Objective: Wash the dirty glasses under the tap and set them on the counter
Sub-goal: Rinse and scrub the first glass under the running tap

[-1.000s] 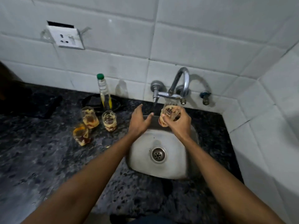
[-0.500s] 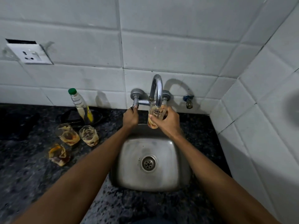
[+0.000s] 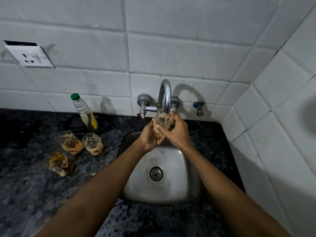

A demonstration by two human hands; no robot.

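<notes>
Glass in hand: I hold one dirty glass (image 3: 162,123) upright right under the spout of the tap (image 3: 165,96), above the back edge of the sink (image 3: 164,189). Its walls are streaked with yellowish-brown residue.
Right hand: my right hand (image 3: 177,132) wraps around the right side of the glass, thumb across the front and fingers curled behind it.
Left hand: my left hand (image 3: 149,135) grips the lower left side of the same glass, fingers curled on it and touching my right thumb. Both hands are together, clamped on this one glass.
Water: I cannot tell whether water is running; the spout mouth sits at the rim of the glass and hides any stream.
Waiting glasses: three more dirty glasses stand on the dark speckled counter (image 3: 25,194) to the left of the sink. The back left glass (image 3: 71,142) and the back right glass (image 3: 93,144) stand just beside each other; the front glass (image 3: 59,164) stands nearer to me, with dark brown liquid at its bottom.
Bottle: a clear bottle with a green cap (image 3: 84,112) stands behind the glasses, at the wall, with a yellow label low on it.
Wall: white tiles, with a socket plate (image 3: 29,56) at upper left and a small blue-handled valve (image 3: 198,107) to the right of the tap.
</notes>
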